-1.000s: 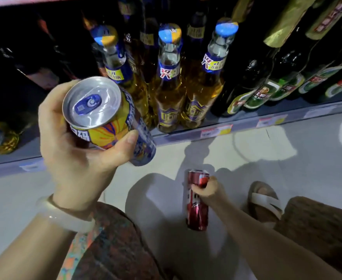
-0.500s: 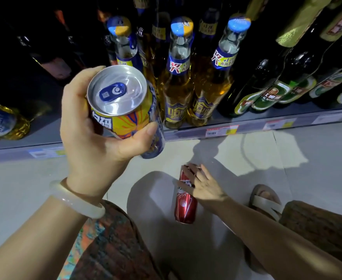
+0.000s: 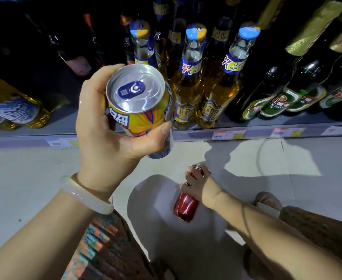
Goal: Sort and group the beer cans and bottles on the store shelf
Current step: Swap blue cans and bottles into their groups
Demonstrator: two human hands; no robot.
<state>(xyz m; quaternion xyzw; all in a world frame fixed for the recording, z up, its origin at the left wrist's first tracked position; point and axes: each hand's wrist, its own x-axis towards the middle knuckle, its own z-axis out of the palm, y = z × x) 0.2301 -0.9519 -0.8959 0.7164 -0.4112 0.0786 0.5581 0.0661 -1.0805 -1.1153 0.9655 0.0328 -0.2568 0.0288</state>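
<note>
My left hand (image 3: 107, 138) grips a yellow-and-blue beer can (image 3: 144, 110), held upright in front of the low shelf, its silver lid with a blue tab facing me. Lower down, my right hand (image 3: 201, 183) is wrapped around the top of a red can (image 3: 186, 206) that stands on the pale floor. Behind the yellow can, clear bottles of golden beer with blue caps (image 3: 190, 81) stand in a row on the shelf. Dark green bottles (image 3: 283, 85) stand to their right.
The shelf edge (image 3: 267, 131) carries price tags. Gold-wrapped packs (image 3: 12, 110) lie at the shelf's left end, with a dark gap beside them. My sandalled foot (image 3: 267, 201) and patterned skirt are on the floor near the red can.
My left hand has carried the yellow can rightward and closer to the golden bottles. My right hand, spread over the red can half a second ago, now grips its top.
</note>
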